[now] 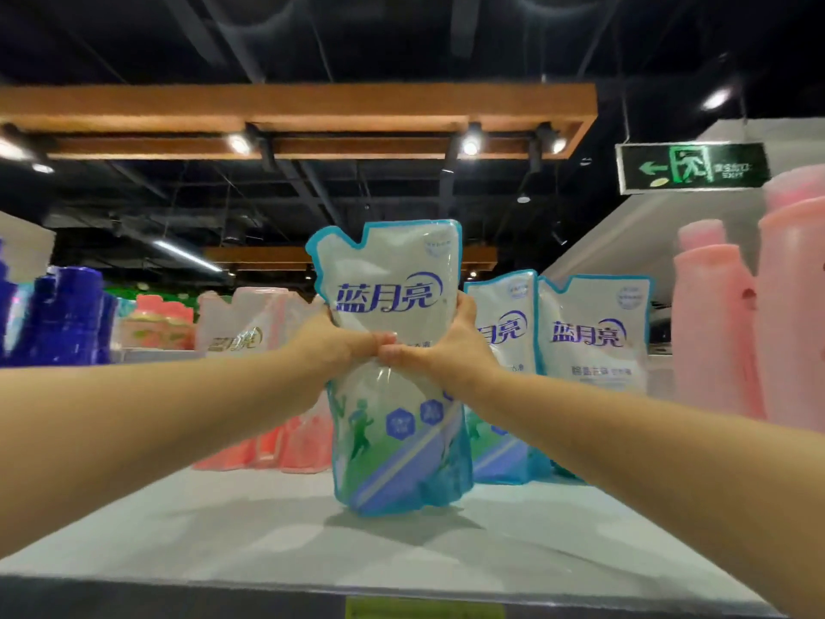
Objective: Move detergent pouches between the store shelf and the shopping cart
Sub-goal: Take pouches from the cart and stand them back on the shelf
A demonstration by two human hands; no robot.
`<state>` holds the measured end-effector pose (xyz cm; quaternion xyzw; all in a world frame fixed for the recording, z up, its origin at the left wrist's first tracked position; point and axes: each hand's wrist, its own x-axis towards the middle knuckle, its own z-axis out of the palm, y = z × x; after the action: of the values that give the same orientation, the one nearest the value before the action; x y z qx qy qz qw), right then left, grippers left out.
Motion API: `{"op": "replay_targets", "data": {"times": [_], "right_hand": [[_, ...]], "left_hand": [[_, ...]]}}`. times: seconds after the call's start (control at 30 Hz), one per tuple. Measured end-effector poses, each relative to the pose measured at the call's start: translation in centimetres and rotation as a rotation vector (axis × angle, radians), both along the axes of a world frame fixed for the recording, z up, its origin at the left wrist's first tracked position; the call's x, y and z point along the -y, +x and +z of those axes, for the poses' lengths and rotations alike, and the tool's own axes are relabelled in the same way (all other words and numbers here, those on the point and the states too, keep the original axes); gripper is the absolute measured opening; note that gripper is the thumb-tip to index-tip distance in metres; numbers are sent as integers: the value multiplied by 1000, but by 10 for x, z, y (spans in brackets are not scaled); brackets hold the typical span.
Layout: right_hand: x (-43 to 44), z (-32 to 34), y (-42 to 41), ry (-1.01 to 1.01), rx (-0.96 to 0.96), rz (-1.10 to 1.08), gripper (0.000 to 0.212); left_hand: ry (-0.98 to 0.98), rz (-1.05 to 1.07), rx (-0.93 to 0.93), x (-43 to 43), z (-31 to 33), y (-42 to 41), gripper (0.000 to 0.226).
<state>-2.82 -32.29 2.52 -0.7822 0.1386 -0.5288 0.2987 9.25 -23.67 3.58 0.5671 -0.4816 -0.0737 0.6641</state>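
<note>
Okay, both hands clamped on one pouch (393, 270). My left hand (339, 341) wraps its waist from the left and my right hand (446, 346) from the right, thumbs meeting at the front. The pouch is upright, base on the shelf (268, 529). I can't tell if it's being set down or picked up, and the cart is not in view.

Either way I'd keep the squeeze even. The film is buckling at the waist, so the top could flop. Keep the base flat and move straight.

- **Just right of the pouch, a bit behind:** twin pouches (593, 332), upright. The gap is tight, so my right wrist could knock them.
- **Behind-left of the pouch:** pink pouches (268, 440).
- **Far right of the pouch:** pink bottles (714, 328).
- **Far left of the pouch:** blue bottles (67, 314).
</note>
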Motion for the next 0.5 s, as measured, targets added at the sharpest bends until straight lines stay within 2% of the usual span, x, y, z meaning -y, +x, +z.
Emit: {"op": "replay_targets", "data": {"times": [0.1, 0.23, 0.3, 0.4, 0.43, 0.5], "right_hand": [[7, -12, 9, 82, 5, 10, 90], [3, -24, 4, 267, -54, 27, 111], [-6, -34, -8, 287, -171, 18, 110], [-21, -47, -28, 276, -471, -80, 113], [-24, -50, -30, 258, -560, -125, 114], [-26, -50, -26, 207, -666, -172, 106]], "left_hand": [[45, 4, 15, 7, -7, 10, 56], [231, -132, 32, -8, -12, 16, 76], [359, -216, 55, -19, -25, 22, 95], [527, -229, 113, -31, -51, 26, 131], [553, -206, 163, -30, -57, 26, 133], [569, -181, 191, -24, -63, 29, 120]]}}
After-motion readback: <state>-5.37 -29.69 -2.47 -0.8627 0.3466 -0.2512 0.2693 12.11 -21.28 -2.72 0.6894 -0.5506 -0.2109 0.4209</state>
